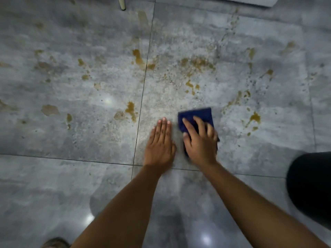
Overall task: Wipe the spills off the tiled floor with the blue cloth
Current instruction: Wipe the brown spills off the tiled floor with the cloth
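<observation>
A folded blue cloth (198,114) lies flat on the grey tiled floor (71,176), and my right hand (200,142) presses down on it with fingers spread. My left hand (159,145) rests flat on the bare tile just left of the cloth, fingers together, holding nothing. Brown-yellow spills dot the tiles ahead: a blotch (130,109) left of the grout line, a smear (197,63) further ahead, a patch (253,119) to the right of the cloth. The floor around my hands looks pale and smeared.
A pale furniture leg (122,3) stands at the far top. A white flat edge (250,0) lies at the top right. My dark-clothed knee (311,185) is at the right edge, a sandal (55,243) at the bottom left.
</observation>
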Demonstrator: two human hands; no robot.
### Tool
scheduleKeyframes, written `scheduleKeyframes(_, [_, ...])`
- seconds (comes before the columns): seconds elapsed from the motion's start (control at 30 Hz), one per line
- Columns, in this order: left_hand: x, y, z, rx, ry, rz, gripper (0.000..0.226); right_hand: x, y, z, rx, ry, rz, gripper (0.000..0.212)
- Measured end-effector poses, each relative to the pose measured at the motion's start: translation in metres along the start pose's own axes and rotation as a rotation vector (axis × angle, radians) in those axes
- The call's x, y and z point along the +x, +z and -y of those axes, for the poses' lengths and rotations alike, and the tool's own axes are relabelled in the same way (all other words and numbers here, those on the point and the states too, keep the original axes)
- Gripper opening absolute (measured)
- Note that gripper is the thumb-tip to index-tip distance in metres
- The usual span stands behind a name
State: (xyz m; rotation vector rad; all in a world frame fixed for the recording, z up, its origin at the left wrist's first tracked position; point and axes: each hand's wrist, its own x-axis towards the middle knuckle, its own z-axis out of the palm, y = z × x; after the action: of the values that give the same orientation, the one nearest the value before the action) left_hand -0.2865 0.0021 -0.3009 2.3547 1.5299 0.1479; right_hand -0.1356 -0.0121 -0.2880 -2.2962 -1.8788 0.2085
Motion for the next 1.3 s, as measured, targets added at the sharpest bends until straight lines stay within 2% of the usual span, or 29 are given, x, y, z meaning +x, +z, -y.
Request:
scheduleKeyframes(0.13, [-0.002, 0.0, -0.003, -0.033, -0.009, 0.026, 0.061, 0.044, 0.003, -0.02, -0.092, 0.061, 0.037, 0.048])
scheduleKeyframes(0.3, [0.002, -0.002, 0.0, -0.043, 0.004, -0.003, 0.059, -0.015, -0.004, -0.043, -0.064, 0.246, 0.015, 0.053])
scheduleKeyframes(0.4, [0.002, -0.001, 0.0, -0.026, 0.003, -0.004, 0.06, -0.036, -0.001, -0.016, -0.046, 0.104, 0.063, 0.052])
scheduleKeyframes(0.47, [0.002, 0.002, 0.001, -0.025, 0.009, 0.002, 0.06, -0.013, 0.0, -0.004, -0.002, -0.009, 0.097, 0.05])
scheduleKeyframes(0.53, [0.002, 0.003, 0.002, -0.022, 0.014, -0.003, 0.06, 0.017, 0.0, -0.007, 0.017, -0.048, 0.13, 0.05])
scheduleKeyframes(0.67, [0.003, -0.003, -0.006, -0.028, 0.0, -0.012, 0.063, 0.033, -0.011, -0.064, -0.032, 0.186, 0.128, 0.054])
scheduleKeyframes(0.77, [0.02, -0.007, -0.022, -0.014, 0.109, -0.01, 0.067, -0.01, -0.023, -0.112, -0.013, 0.379, 0.066, 0.058])
scheduleKeyframes(0.83, [0.04, -0.005, -0.037, -0.01, 0.17, -0.009, 0.068, -0.059, -0.026, -0.117, -0.008, 0.47, 0.032, 0.055])
scheduleKeyframes(0.9, [0.056, 0.0, -0.049, 0.009, 0.179, 0.009, 0.068, -0.108, -0.021, -0.091, -0.028, 0.494, 0.043, 0.053])
scheduleKeyframes(0.97, [0.065, 0.007, -0.054, 0.045, 0.163, 0.038, 0.067, -0.132, -0.014, -0.056, -0.036, 0.413, 0.092, 0.053])
scheduleKeyframes(1.03, [0.066, 0.014, -0.051, 0.096, 0.158, 0.077, 0.065, -0.124, -0.008, -0.037, -0.028, 0.301, 0.126, 0.052])
scheduleKeyframes(1.13, [0.067, 0.018, -0.049, 0.099, 0.172, 0.048, 0.065, -0.072, -0.009, -0.056, -0.075, 0.192, 0.097, 0.051])
scheduleKeyframes(1.2, [0.068, 0.019, -0.05, 0.093, 0.163, 0.044, 0.065, -0.047, -0.015, -0.088, -0.096, 0.257, 0.081, 0.052])
scheduleKeyframes(1.3, [0.066, 0.017, -0.052, 0.081, 0.161, 0.058, 0.064, -0.062, -0.024, -0.129, -0.06, 0.499, 0.061, 0.056])
